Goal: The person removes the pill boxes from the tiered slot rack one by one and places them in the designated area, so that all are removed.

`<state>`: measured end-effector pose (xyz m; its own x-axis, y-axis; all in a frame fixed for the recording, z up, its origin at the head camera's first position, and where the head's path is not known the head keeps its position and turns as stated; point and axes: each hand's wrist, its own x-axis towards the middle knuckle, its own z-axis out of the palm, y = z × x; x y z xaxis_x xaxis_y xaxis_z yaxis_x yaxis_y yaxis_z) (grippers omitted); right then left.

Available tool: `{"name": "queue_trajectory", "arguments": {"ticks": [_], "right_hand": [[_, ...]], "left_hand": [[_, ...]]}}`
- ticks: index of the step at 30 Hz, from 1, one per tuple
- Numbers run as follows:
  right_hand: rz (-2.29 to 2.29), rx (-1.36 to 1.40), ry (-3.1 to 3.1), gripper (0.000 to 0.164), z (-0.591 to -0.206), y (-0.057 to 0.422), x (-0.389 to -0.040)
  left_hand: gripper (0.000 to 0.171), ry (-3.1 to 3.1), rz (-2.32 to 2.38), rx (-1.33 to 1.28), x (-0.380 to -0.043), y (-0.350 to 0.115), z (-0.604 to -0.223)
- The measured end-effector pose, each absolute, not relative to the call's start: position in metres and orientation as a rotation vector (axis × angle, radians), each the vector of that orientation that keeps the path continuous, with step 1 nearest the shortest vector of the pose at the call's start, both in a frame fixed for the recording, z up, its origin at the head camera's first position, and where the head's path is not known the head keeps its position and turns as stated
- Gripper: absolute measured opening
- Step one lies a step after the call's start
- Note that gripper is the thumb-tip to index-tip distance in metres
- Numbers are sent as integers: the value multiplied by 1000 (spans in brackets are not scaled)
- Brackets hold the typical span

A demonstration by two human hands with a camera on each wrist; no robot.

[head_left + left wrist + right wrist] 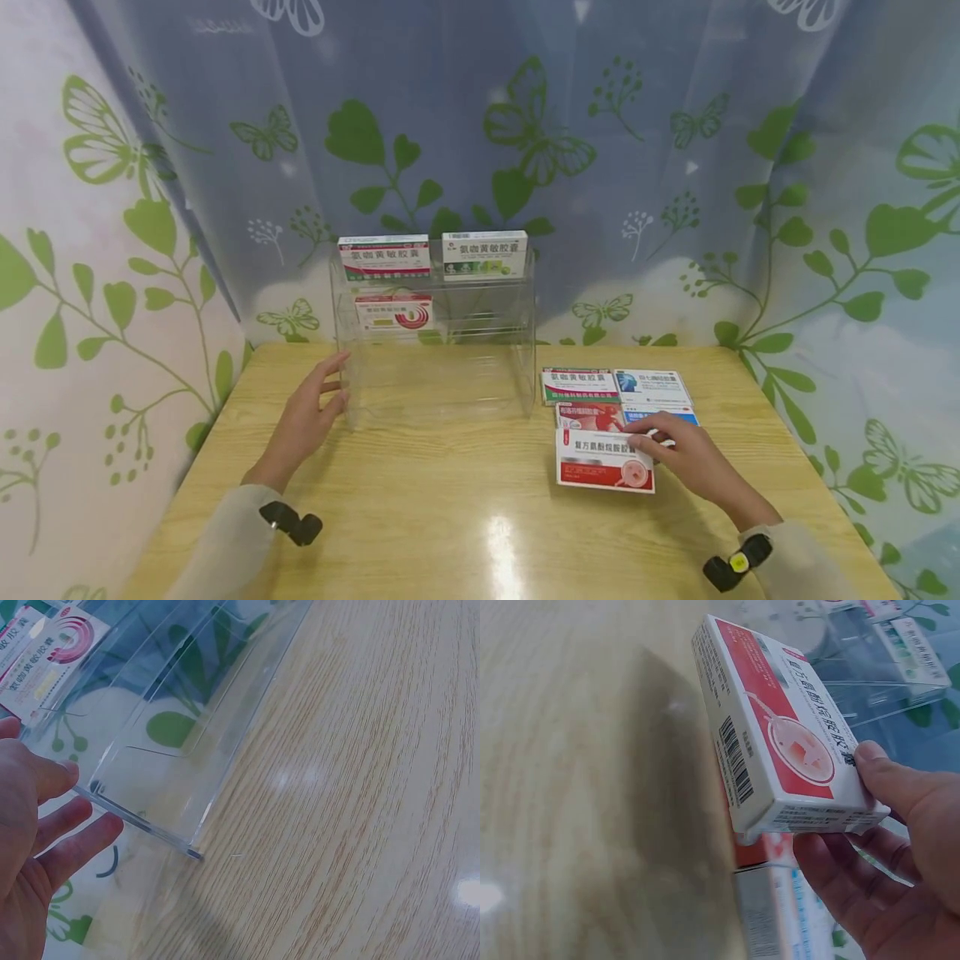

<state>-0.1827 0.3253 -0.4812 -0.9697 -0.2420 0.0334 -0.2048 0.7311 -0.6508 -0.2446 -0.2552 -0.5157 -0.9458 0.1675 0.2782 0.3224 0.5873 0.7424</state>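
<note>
My right hand (686, 457) pinches a white and red medicine box (604, 463) at its right end. In the right wrist view, the thumb lies on the printed face of this box (795, 727) and the fingers are underneath. The held box is raised above the table and partly overlaps other boxes behind it. My left hand (306, 419) is at the left side of a clear tiered display rack (435, 392), fingertips right at its side panel. In the left wrist view, the fingers (82, 844) are fairly straight beside the rack's edge and hold nothing.
On the rack's top tier stand a red-green box (386, 260) and a white-green box (484, 257); below is a white box (393, 314) with red rings. Right of the rack lie several boxes, including a red one (588, 416) and a white one (652, 388). A patterned curtain (450, 108) surrounds the wooden table (420, 517).
</note>
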Motion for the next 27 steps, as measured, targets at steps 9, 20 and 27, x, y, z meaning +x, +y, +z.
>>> {"name": "queue_trajectory", "arguments": {"ticks": [9,20,27], "right_hand": [[-996,-282,2855,26,-506,320,-174],[-1023,28,2746,35,-515,325,-161],[-1025,65,2647,38,-526,323,-159]], "left_hand": [[67,-2650,-1289,-399,-244,-255,-515],[69,-2643,-1289,-399,-245,-254,-516],[68,-2642,-1283,-399,-244,-255,-517]]}}
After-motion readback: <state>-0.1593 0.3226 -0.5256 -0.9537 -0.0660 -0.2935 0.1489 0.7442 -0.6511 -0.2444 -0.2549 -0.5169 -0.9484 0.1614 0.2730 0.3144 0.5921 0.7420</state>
